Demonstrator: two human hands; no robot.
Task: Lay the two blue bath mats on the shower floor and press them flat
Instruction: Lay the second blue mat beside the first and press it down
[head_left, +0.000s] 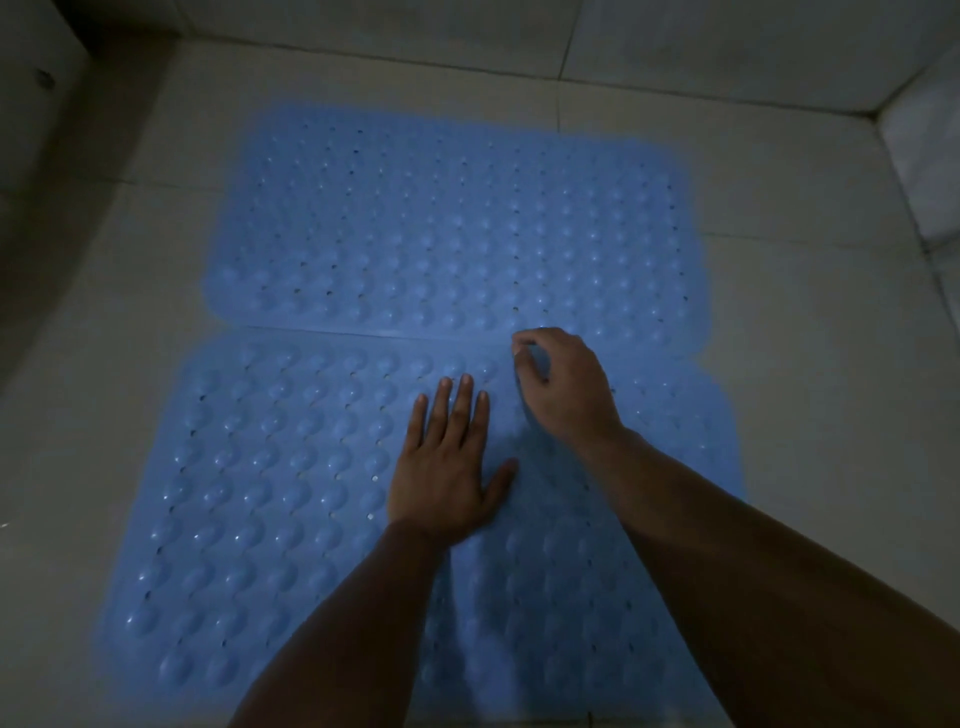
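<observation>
Both blue mats down on the tiled shower floor (779, 364). Far mat (441, 228) and near mat (270, 493) lie edge to edge, seam running left-right mid-frame. I see my left hand (449, 467) flat on the near mat, fingers straight, slightly spread. Right hand (563, 382) sits at the seam, fingers curled; can't tell if they pinch the edge. Walls (727, 47) behind, dim light.

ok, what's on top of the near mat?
On the near mat: the left hand lies flat, fingers straight. The right hand, fingers curled, is at its far edge beside the far mat. Any pinch is hidden, as is the floor underneath.
</observation>
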